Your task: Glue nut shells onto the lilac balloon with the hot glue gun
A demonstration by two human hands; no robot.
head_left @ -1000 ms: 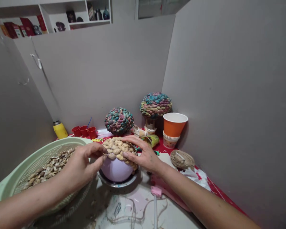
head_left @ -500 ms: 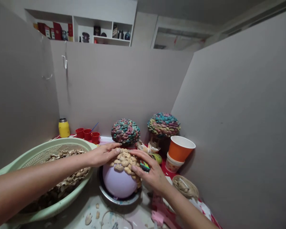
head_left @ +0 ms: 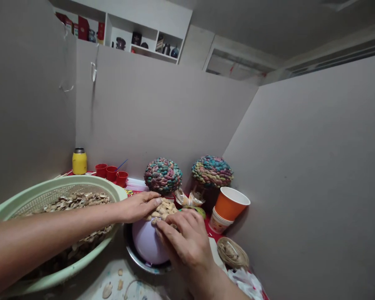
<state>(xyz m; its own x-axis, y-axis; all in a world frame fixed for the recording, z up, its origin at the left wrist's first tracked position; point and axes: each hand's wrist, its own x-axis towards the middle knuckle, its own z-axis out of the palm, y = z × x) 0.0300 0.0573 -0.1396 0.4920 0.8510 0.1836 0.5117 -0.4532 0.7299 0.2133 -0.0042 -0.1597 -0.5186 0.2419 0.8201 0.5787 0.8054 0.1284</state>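
A lilac balloon (head_left: 148, 241) sits in a metal bowl (head_left: 134, 258), its upper part covered with peanut shells (head_left: 165, 208). My left hand (head_left: 142, 205) lies on the left side of the shell cover with fingers stretched out flat. In front of the balloon, my right hand (head_left: 187, 237) is curled, its fingertips closed around a peanut shell (head_left: 155, 221) at the lower edge of the cover. That hand and its wrist hide the balloon's right side. To the left, a green plastic colander (head_left: 120, 193) contains many loose shells (head_left: 81, 202), partly behind my left forearm.
Two colourful shell-covered domes (head_left: 163, 175) stand at the back. Red cups (head_left: 111, 173) and a yellow bottle (head_left: 79, 161) are at back left. Orange paper cups (head_left: 231, 204) and coiled twine (head_left: 233, 253) lie right. Loose shell pieces (head_left: 107, 290) dot the front. Grey panels surround the table.
My right hand has moved from the balloon's right side round to its front, fingertips now at a shell. The left hand stays on top. The view has tilted, and the pink tool is hidden now.
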